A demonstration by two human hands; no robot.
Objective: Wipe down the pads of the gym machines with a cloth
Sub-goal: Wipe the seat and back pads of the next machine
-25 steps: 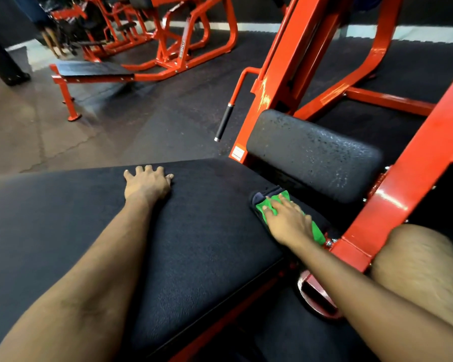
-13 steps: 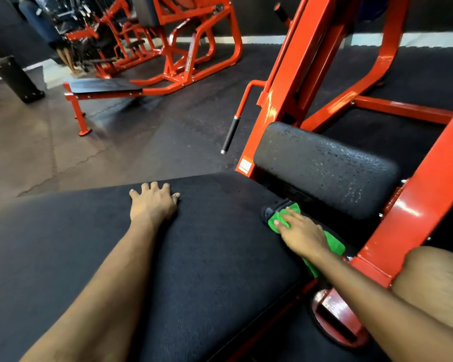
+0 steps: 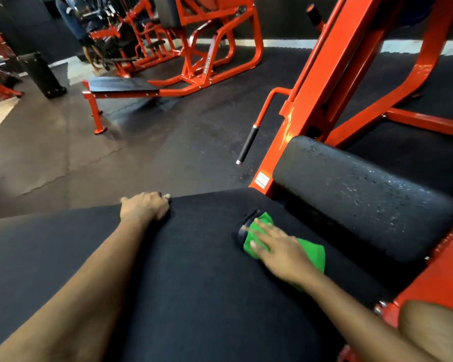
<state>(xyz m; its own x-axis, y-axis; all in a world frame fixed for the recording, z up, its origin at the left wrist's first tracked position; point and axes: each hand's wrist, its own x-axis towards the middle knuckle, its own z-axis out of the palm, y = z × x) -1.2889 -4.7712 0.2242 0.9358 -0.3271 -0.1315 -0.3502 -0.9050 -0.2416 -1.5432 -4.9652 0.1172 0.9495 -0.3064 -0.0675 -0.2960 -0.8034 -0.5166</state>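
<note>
My left hand curls its fingers over the far edge of the flat pad, gripping it. My right hand lies flat, fingers straight, pressing the green cloth onto that pad near its right edge, just beside the roller pad. Bare pad spreads wide between my hands; the orange frame crowds the right.

Right hand slid the green cloth onto the flat pad.

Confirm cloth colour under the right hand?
Bright green cloth, dark trim at its far end; clearest in the head view.
</note>
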